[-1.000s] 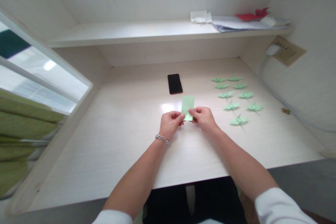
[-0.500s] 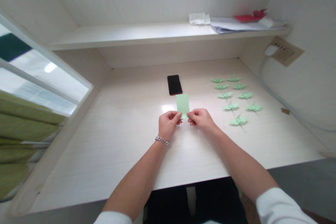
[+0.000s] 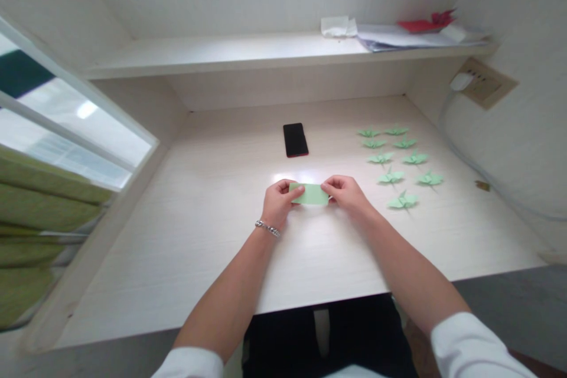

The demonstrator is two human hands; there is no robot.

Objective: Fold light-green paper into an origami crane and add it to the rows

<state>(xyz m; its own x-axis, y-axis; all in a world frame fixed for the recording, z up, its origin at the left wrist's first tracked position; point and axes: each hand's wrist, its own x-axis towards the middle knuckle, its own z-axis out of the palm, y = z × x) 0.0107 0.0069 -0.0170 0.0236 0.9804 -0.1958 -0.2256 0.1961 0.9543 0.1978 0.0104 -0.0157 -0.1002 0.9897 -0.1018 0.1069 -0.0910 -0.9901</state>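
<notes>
A light green sheet of paper, a rectangle lying crosswise, is held between my two hands above the desk. My left hand pinches its left end, thumb on top. At the opposite end, my right hand grips the upper right corner between thumb and fingers. Several folded green paper cranes stand in two rough columns to the right of my right hand. Beyond the paper lies a black phone, apart from both hands.
A shelf runs across the back, bearing papers, a crumpled white tissue and a red paper item. On the right wall, a white plug and cable sit in a socket. The desk's front edge is close to my body.
The green paper has gone from upright to crosswise. My hands have moved apart, from its near corners to its left and right ends. The view has shifted slightly.
</notes>
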